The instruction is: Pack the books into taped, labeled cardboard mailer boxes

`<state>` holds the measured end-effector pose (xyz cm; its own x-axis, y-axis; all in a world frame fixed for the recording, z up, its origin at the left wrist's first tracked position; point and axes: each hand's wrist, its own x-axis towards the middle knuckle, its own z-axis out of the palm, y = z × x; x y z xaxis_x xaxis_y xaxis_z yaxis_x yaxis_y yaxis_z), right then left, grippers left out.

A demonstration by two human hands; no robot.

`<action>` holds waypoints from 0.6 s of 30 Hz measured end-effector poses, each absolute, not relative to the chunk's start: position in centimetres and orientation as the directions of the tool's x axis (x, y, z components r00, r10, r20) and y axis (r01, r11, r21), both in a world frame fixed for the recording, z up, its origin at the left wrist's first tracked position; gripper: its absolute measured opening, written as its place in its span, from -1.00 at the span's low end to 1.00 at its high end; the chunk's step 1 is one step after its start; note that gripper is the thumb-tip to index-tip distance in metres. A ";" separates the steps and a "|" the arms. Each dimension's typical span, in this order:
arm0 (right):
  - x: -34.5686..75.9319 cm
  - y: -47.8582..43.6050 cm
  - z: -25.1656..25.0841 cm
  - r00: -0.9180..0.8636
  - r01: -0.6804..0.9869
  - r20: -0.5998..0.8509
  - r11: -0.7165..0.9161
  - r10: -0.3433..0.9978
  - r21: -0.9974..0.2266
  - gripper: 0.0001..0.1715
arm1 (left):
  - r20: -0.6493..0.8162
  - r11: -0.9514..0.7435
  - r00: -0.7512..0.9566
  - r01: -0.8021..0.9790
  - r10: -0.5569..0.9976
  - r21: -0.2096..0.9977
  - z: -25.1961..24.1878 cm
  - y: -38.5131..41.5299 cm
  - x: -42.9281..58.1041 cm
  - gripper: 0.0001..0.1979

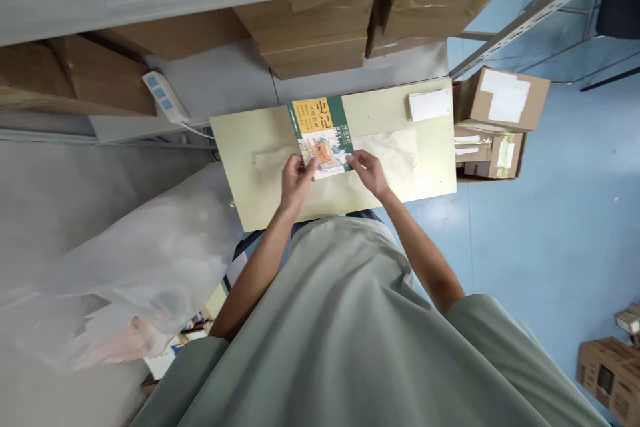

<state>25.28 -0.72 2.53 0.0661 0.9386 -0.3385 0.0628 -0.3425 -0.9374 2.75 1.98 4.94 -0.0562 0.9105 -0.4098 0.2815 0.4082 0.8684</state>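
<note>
Between my two hands is a book [323, 137] with a yellow, green and white illustrated cover and Chinese characters. My left hand [296, 181] grips its lower left corner, thumb on the cover. At the lower right edge, my right hand [369, 172] pinches the book with thumb and fingers. The book is above a pale yellow tabletop [273, 207]. A whitish sheet [395, 150] lies on the tabletop behind the book and my hands. What is under the book is hidden.
A stack of white paper [429, 105] sits at the table's back right. Cardboard boxes [320, 30] line the shelf behind, near a white power strip [165, 97]. More boxes [505, 100] stand to the right. A large translucent plastic bag [165, 240] bulges at the left.
</note>
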 end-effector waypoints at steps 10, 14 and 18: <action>37.1 -7.0 -1.1 0.225 0.495 -0.493 -0.535 0.840 -0.685 -0.38 | -0.620 0.260 0.308 0.709 0.721 0.655 -1.1 -0.2 11.9 -0.85; 37.0 -7.4 -2.4 0.236 0.543 -0.525 -0.559 0.818 -0.627 -0.62 | -0.652 0.301 0.234 0.742 0.721 0.599 -2.1 -1.0 12.4 -0.91; 37.4 -6.9 -3.0 0.198 0.595 -0.567 -0.558 0.799 -0.578 -0.76 | -0.661 0.356 0.203 0.709 0.723 0.608 -2.6 -1.4 11.9 -0.92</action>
